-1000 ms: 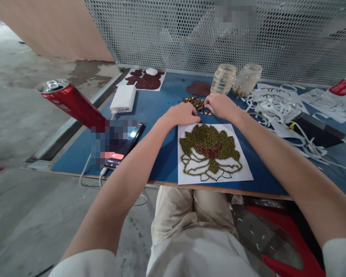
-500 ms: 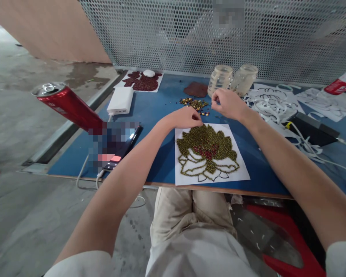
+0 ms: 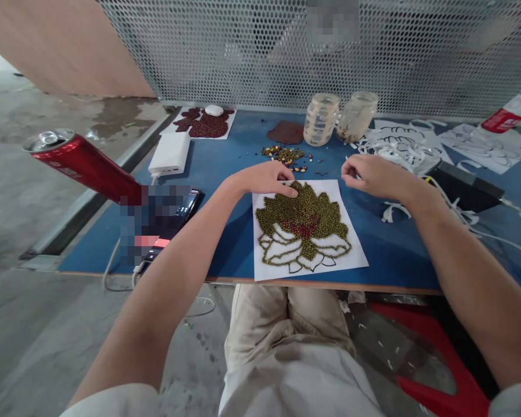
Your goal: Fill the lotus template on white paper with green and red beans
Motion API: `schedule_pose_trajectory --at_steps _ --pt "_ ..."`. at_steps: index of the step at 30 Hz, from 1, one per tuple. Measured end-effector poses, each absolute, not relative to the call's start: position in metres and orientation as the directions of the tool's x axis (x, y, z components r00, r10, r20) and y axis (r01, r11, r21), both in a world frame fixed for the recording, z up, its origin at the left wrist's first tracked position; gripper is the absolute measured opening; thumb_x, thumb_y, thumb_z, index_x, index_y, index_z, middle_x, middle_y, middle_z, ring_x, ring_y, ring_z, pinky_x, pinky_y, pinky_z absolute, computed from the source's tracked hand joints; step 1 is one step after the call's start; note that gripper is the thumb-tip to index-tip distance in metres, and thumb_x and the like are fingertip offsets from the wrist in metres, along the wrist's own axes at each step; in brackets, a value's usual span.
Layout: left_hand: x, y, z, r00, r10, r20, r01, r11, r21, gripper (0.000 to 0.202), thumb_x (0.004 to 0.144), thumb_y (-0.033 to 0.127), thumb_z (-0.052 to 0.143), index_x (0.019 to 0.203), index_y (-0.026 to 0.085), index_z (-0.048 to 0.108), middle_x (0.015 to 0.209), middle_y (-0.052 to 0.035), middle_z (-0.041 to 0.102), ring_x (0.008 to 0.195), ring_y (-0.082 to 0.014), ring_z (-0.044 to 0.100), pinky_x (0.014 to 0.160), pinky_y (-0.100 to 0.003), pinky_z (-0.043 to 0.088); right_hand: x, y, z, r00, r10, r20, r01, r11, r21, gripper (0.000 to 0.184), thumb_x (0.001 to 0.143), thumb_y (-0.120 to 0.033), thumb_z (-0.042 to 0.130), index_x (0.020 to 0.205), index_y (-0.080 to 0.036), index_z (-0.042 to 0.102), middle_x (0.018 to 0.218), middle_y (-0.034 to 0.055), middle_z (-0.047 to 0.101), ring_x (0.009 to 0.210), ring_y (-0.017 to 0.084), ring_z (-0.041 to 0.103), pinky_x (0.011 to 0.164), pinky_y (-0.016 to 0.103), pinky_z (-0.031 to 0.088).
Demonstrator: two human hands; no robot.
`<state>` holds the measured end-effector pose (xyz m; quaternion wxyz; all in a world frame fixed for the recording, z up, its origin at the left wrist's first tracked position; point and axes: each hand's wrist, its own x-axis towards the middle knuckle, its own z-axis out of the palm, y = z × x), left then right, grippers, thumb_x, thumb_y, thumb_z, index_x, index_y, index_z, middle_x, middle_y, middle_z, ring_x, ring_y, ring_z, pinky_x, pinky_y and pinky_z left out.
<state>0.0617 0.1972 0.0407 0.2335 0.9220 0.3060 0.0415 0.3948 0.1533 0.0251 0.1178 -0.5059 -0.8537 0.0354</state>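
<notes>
A white sheet (image 3: 267,271) lies near the table's front edge with a flower picture (image 3: 304,211) on it, made of green beans with some red ones at the centre. Several lower petals show only white paper and outlines. My left hand (image 3: 271,177) rests at the sheet's top edge, thumb on the green beans and apart from the curled fingers; nothing shows in it. Above the table, right of the sheet, my right hand (image 3: 367,174) is closed, fingertips pinched together; whatever they hold is too small to see. Behind both hands is a pile of mixed beans (image 3: 284,155).
Two glass jars (image 3: 321,119) stand at the back beside a brown patch (image 3: 285,132). To the left are a red can (image 3: 87,165), a white power bank (image 3: 170,153) and a phone (image 3: 178,211). Paper strips (image 3: 402,147) and a black box (image 3: 464,185) lie right.
My right hand has moved right and toward me, away from the bean pile. The left thumb has spread from the fingers onto the beans. The view has shifted slightly.
</notes>
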Motion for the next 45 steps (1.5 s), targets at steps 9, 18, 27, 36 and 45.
schedule_pose_trajectory --at_steps 9,18,27,36,45 --pt "0.045 0.213 0.041 0.669 0.741 -0.048 0.657 -0.561 0.503 0.034 0.086 0.055 0.070 0.075 0.024 0.062 0.067 0.0021 0.046 0.063 -0.0153 0.040 0.067 -0.036 0.028 0.417 0.171 0.015 -0.426 0.905 -0.020 0.891 0.415 -0.184 0.026 0.099 -0.045 0.056 0.100 -0.024 0.072 0.105 0.0117 0.080 0.090 0.029 0.071 0.080 0.044 0.052" --pt "0.041 0.212 0.046 0.565 0.795 -0.219 0.752 -0.388 0.533 0.040 0.086 0.059 0.067 0.077 0.021 0.075 0.074 -0.0036 0.063 0.070 -0.0185 0.051 0.069 -0.036 0.031 0.412 0.169 0.020 -0.435 0.897 -0.072 0.889 0.415 -0.194 0.034 0.101 -0.048 0.052 0.107 -0.026 0.078 0.115 0.0126 0.080 0.102 0.033 0.073 0.090 0.050 0.054" --pt "0.034 0.220 0.035 0.401 0.875 -0.270 0.731 -0.128 0.670 0.035 0.085 0.052 0.071 0.095 0.021 0.082 0.096 -0.0106 0.077 0.087 -0.0247 0.070 0.073 -0.034 0.048 0.411 0.167 0.021 -0.421 0.903 -0.087 0.901 0.404 -0.161 0.032 0.102 -0.044 0.051 0.108 -0.024 0.075 0.117 0.0126 0.080 0.101 0.031 0.073 0.086 0.046 0.053" --pt "0.035 0.216 0.042 0.487 0.841 -0.238 0.762 -0.275 0.586 0.031 0.081 0.051 0.072 0.080 0.023 0.084 0.078 -0.0048 0.073 0.069 -0.0192 0.058 0.069 -0.036 0.042 0.406 0.162 0.022 -0.416 0.905 -0.091 0.906 0.403 -0.133 0.030 0.103 -0.043 0.049 0.105 -0.022 0.071 0.115 0.0138 0.079 0.099 0.030 0.072 0.085 0.046 0.054" --pt "0.037 0.211 0.045 0.458 0.840 -0.292 0.716 -0.154 0.681 0.028 0.085 0.047 0.065 0.070 0.024 0.075 0.071 -0.0038 0.067 0.067 -0.0195 0.057 0.065 -0.035 0.038 0.405 0.159 0.018 -0.456 0.890 -0.024 0.885 0.450 -0.121 0.029 0.101 -0.043 0.053 0.104 -0.025 0.075 0.110 0.0121 0.081 0.092 0.031 0.072 0.078 0.045 0.051"
